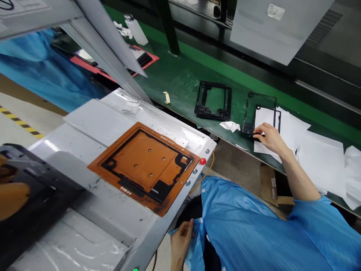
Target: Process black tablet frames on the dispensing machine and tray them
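My right hand (269,137) pinches the lower edge of a thin black frame (246,113) with a see-through middle, tilted over the green bench. Partly under it, another black frame (279,120) lies on white paper sheets (293,131). Low in the view, my left hand (182,239) is closed at the loose edge of my blue smock (197,241), its fingertips pinched on the cloth. Left of both hands, an orange-brown plate (141,158) with a black frame-shaped outline rests on the white machine table (93,124).
More black frames (213,99) are stacked on the green bench (180,75). Nearby lie a crumpled white scrap (229,126) and a yellowish strip (167,98). A red button (202,161) sits on the machine's edge. A white bottle (137,30) stands behind; another person's blue sleeve (36,64) shows left.
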The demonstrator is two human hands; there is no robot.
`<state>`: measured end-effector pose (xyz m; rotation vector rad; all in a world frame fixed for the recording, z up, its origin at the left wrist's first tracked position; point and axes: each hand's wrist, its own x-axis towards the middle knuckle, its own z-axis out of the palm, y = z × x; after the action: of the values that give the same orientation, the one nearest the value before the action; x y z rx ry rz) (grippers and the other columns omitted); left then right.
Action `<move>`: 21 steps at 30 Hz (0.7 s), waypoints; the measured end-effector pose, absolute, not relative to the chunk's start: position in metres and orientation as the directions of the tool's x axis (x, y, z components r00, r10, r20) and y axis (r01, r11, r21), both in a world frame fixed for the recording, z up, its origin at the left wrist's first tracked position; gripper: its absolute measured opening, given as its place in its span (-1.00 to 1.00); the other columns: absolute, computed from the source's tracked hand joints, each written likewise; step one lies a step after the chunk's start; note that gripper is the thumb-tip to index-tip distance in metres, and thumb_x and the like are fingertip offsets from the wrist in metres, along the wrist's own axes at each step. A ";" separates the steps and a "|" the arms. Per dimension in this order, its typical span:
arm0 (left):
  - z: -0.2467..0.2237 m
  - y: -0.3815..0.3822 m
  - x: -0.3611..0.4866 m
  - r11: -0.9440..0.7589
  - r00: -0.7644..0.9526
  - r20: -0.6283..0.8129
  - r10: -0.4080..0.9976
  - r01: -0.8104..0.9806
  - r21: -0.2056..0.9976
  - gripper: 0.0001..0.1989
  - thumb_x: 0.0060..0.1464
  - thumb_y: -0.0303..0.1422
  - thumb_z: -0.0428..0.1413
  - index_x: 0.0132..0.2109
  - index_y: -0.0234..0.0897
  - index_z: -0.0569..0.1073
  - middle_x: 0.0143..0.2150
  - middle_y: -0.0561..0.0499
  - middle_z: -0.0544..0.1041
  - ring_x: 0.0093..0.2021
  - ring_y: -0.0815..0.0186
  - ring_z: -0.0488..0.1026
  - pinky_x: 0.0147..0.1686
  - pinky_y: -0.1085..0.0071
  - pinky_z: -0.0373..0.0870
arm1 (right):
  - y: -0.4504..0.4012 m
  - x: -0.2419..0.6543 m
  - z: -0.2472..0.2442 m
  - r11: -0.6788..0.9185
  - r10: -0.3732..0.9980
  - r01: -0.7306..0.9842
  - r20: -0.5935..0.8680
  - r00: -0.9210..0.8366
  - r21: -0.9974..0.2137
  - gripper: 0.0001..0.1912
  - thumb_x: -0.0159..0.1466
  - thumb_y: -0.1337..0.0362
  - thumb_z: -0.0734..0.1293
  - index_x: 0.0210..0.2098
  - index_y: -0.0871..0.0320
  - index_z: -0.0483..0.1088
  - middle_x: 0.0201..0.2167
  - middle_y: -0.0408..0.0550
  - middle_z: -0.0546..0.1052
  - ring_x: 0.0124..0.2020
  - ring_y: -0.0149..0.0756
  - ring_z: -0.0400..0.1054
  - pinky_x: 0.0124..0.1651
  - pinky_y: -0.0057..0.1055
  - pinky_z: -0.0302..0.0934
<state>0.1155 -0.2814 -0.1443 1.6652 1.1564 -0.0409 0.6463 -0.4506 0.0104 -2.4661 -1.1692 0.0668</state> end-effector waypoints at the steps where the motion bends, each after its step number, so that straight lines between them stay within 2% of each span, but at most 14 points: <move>1: -0.144 -0.282 0.118 0.024 0.533 -0.536 0.655 0.694 0.720 -0.16 0.13 0.57 0.01 -0.44 -0.15 0.49 -0.56 0.04 0.45 -0.48 0.14 0.48 -0.38 0.30 0.39 | -0.454 0.642 0.016 -0.550 0.759 0.740 0.136 0.636 -0.388 -0.88 0.49 0.20 0.39 -0.12 0.09 0.56 -0.11 0.09 0.60 -0.08 0.01 0.49 0.02 -0.05 0.36; 4: -0.135 -0.283 0.132 0.014 0.556 -0.522 0.647 0.676 0.737 -0.16 0.18 0.55 -0.02 -0.47 -0.16 0.41 -0.57 0.07 0.37 -0.50 0.22 0.40 -0.40 0.34 0.30 | -0.451 0.615 0.034 -0.463 0.811 0.801 0.184 0.555 -0.380 -0.90 0.53 0.21 0.38 -0.07 0.06 0.54 -0.07 0.07 0.59 -0.08 -0.01 0.49 0.03 -0.02 0.38; 7: -0.101 -0.285 0.159 0.001 0.637 -0.488 0.596 0.608 0.794 -0.18 0.28 0.48 -0.03 -0.51 -0.18 0.33 -0.55 0.07 0.37 -0.48 0.28 0.37 -0.39 0.38 0.30 | -0.426 0.575 0.052 -0.280 0.870 0.873 0.280 0.407 -0.398 -0.91 0.56 0.23 0.38 0.00 0.05 0.52 -0.06 0.05 0.58 -0.08 -0.08 0.48 -0.03 -0.09 0.40; 9: -0.064 -0.284 0.184 -0.013 0.708 -0.437 0.554 0.532 0.846 -0.25 0.35 0.37 0.03 -0.47 -0.20 0.40 -0.52 0.07 0.44 -0.45 0.31 0.42 -0.35 0.41 0.37 | -0.404 0.548 0.064 -0.114 0.899 0.905 0.347 0.269 -0.409 -0.90 0.56 0.27 0.39 0.05 0.05 0.50 -0.06 0.04 0.58 -0.11 -0.14 0.47 -0.06 -0.16 0.40; 11: -0.024 -0.279 0.210 -0.059 0.782 -0.291 0.552 0.384 0.921 -0.43 0.45 0.17 0.09 -0.29 -0.22 0.54 -0.44 0.06 0.55 -0.41 0.34 0.49 -0.29 0.44 0.44 | -0.382 0.524 0.074 0.056 0.908 0.912 0.401 0.123 -0.406 -0.85 0.55 0.32 0.40 0.09 0.05 0.48 -0.05 0.02 0.59 -0.12 -0.18 0.46 -0.07 -0.19 0.39; 13: 0.011 -0.270 0.232 -0.070 0.746 -0.143 0.651 0.246 0.967 -0.60 0.48 0.03 0.15 -0.06 -0.22 0.59 -0.32 0.04 0.64 -0.38 0.38 0.55 -0.28 0.48 0.49 | -0.365 0.505 0.083 0.194 0.899 0.891 0.438 0.005 -0.410 -0.82 0.54 0.35 0.42 0.10 0.07 0.47 -0.06 0.02 0.58 -0.12 -0.20 0.45 -0.05 -0.20 0.39; 16: 0.042 -0.254 0.249 -0.064 0.614 -0.011 0.789 0.100 0.993 -0.62 0.49 -0.07 0.21 0.22 -0.22 0.52 -0.17 0.00 0.71 -0.40 0.42 0.58 -0.39 0.54 0.50 | -0.349 0.486 0.092 0.319 0.882 0.844 0.461 -0.098 -0.432 -0.82 0.52 0.35 0.45 0.08 0.11 0.48 -0.07 0.03 0.58 -0.11 -0.21 0.45 -0.03 -0.21 0.39; 18: 0.051 -0.248 0.250 -0.074 0.561 0.044 0.827 0.030 0.997 -0.64 0.49 -0.11 0.23 0.24 -0.22 0.50 -0.22 0.03 0.70 -0.44 0.44 0.58 -0.46 0.57 0.46 | -0.343 0.480 0.095 0.359 0.871 0.825 0.474 -0.128 -0.437 -0.83 0.52 0.35 0.45 0.08 0.13 0.48 -0.07 0.05 0.58 -0.09 -0.20 0.46 -0.03 -0.22 0.40; 21: 0.055 -0.246 0.245 -0.114 0.533 0.117 0.838 -0.039 0.993 -0.75 0.51 -0.18 0.22 0.16 -0.22 0.54 -0.33 0.09 0.65 -0.48 0.46 0.56 -0.49 0.61 0.45 | -0.340 0.475 0.097 0.383 0.863 0.812 0.485 -0.143 -0.441 -0.85 0.53 0.33 0.44 0.08 0.12 0.49 -0.07 0.05 0.58 -0.08 -0.20 0.47 -0.03 -0.22 0.42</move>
<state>0.2448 -0.2465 0.0550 1.5063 0.7184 0.8655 0.4748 -0.3402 0.0967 -1.4375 -1.9578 0.0941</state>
